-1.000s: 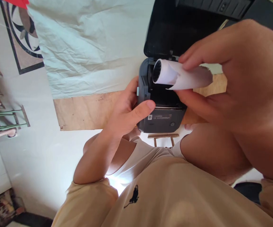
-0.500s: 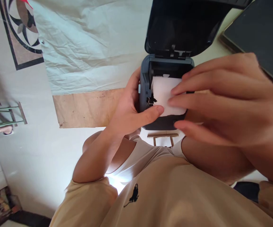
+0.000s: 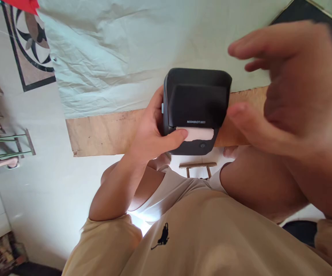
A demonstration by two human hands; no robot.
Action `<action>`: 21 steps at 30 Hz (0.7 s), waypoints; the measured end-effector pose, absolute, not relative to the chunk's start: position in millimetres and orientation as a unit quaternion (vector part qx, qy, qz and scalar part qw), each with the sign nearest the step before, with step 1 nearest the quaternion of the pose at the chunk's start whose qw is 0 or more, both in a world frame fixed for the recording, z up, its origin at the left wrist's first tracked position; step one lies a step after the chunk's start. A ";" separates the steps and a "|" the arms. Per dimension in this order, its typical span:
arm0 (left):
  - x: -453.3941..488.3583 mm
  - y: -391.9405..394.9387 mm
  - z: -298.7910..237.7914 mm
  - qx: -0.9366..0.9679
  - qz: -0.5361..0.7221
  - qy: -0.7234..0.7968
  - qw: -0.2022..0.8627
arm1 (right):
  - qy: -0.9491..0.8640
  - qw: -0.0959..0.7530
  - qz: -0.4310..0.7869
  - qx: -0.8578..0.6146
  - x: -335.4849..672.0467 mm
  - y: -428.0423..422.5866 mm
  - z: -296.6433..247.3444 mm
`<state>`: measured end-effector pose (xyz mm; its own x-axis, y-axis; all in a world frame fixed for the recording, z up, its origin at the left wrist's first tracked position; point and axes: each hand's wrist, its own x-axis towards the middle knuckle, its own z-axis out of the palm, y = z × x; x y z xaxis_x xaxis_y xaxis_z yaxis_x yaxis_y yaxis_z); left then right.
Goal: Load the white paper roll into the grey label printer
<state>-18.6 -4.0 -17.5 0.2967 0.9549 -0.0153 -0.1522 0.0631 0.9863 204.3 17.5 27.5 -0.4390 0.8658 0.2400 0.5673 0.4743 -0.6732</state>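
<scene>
A small dark label printer [image 3: 197, 101] with its lid down is held over the table's near edge. My left hand [image 3: 154, 134] grips its left side, fingers around the back and thumb on the front. Under that thumb, a strip of white label paper [image 3: 202, 133] with a ragged lower edge sticks out from beneath the lid. A round power button [image 3: 202, 145] shows below the paper. To the right of the printer, my right hand [image 3: 292, 84] is raised, empty, with thumb and fingers apart and slightly blurred. The inside of the printer is hidden.
A pale wrinkled cloth [image 3: 111, 57] covers the table, leaving a bare wooden strip [image 3: 105, 132] along its front. A dark flat panel [image 3: 306, 19] lies at the upper right. A small wooden stool [image 3: 197, 165] stands below, and a green-slatted rack [image 3: 7, 142] is at the left.
The printer's lid has swung from open to shut, covering the paper roll area. My right hand has left the paper and moved up and to the right. My left hand keeps its hold.
</scene>
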 end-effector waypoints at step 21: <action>-13.4 -10.1 -5.7 0.389 0.451 0.411 0.690 | -0.802 0.226 0.381 -0.400 191.0 26.0 14.7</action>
